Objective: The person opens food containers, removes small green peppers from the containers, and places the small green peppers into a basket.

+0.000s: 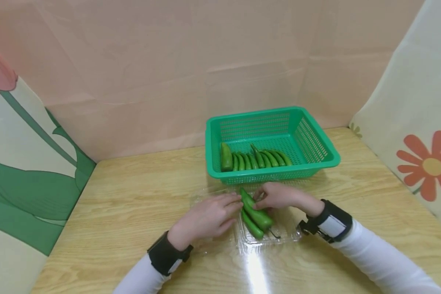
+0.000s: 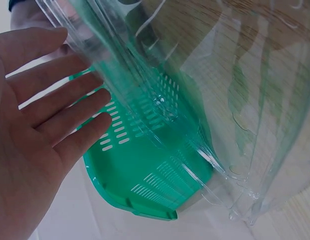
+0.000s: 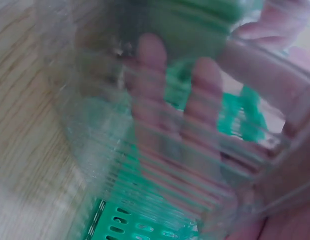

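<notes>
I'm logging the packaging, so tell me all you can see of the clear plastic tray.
The clear plastic tray is a thin, ribbed, glossy clamshell lying open on the wooden table, just in front of the green basket. A few green peppers lie in it. The right hand holds a pepper there; the left hand rests open on its left half.

Through ribbed clear plastic I see my right hand's fingers blurred, a green pepper above them, green basket below, desk left.
</notes>
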`<state>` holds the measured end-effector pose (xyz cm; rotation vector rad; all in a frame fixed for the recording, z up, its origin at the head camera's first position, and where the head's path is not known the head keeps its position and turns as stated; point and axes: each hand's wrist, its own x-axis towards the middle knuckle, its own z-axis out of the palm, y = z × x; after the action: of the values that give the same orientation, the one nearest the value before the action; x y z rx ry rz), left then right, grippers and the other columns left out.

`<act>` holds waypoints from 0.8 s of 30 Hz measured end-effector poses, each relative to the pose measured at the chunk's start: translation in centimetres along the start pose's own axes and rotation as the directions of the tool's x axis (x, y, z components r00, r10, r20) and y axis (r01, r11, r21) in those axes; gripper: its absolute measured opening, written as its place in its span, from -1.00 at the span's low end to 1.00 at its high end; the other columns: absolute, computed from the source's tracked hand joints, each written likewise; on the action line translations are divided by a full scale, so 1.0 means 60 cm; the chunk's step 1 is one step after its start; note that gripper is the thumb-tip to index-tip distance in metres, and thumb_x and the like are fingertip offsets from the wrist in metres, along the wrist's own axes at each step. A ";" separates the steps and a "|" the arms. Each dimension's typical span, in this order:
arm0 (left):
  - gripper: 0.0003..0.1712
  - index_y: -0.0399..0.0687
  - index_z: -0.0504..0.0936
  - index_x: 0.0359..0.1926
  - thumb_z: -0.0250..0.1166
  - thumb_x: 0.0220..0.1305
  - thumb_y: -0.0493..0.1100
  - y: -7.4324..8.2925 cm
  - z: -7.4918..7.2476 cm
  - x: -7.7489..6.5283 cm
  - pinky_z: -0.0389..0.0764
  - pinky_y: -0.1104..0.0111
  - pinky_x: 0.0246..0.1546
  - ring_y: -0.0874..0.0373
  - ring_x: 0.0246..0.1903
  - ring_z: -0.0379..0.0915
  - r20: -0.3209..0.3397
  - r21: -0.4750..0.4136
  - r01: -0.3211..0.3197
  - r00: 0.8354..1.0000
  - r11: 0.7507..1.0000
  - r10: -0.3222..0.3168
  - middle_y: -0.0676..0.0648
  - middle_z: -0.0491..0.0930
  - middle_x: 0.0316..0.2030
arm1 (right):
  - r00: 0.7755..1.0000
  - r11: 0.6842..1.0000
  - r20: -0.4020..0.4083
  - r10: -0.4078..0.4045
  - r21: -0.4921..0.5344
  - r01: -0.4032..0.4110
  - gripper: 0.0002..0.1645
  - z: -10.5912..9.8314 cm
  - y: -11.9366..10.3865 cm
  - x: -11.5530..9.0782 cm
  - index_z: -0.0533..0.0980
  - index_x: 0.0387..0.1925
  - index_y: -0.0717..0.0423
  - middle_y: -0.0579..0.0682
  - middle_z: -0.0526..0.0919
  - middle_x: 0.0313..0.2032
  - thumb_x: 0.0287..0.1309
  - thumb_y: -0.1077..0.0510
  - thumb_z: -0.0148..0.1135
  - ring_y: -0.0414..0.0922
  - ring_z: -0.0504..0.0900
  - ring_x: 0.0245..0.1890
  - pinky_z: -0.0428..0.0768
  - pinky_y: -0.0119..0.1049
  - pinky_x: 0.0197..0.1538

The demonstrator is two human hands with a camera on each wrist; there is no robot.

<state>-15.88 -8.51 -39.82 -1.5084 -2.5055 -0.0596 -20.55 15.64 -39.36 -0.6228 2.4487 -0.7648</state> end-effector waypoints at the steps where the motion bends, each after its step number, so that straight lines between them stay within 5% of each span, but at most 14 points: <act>1: -0.50 -0.15 0.51 0.16 0.22 0.26 -0.03 0.000 0.000 0.000 0.39 0.25 0.31 0.04 0.24 0.37 0.000 0.001 -0.001 1.000 1.000 0.001 -0.16 0.47 0.21 | 1.000 1.000 0.003 -0.002 0.002 0.002 -0.47 0.000 0.000 0.000 0.57 -0.08 0.32 0.03 0.72 -0.36 0.04 -0.03 0.32 -0.16 0.65 -0.44 0.62 -0.37 -0.35; 15: -0.50 -0.15 0.50 0.17 0.21 0.27 -0.02 0.000 0.001 -0.001 0.34 0.27 0.34 0.03 0.25 0.36 0.000 0.019 -0.008 1.000 1.000 0.008 -0.17 0.46 0.22 | 1.000 1.000 0.011 -0.014 0.002 0.014 -0.55 0.002 0.003 -0.001 0.63 -0.23 0.21 -0.07 0.67 -0.45 0.13 -0.12 0.23 -0.16 0.59 -0.47 0.59 -0.37 -0.40; 24: -0.50 -0.13 0.49 0.19 0.20 0.27 -0.03 0.000 -0.002 -0.001 0.33 0.27 0.34 0.03 0.26 0.35 0.019 0.002 0.003 1.000 1.000 -0.003 -0.16 0.44 0.23 | 1.000 0.996 0.020 0.009 0.091 -0.011 -0.56 0.005 0.007 0.002 0.57 -0.12 0.31 -0.03 0.66 -0.42 0.23 -0.01 0.14 -0.18 0.62 -0.47 0.68 -0.28 -0.32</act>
<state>-15.80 -8.58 -39.74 -1.5114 -2.5220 -0.0437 -20.58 15.76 -39.84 -0.5808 2.3829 -0.8569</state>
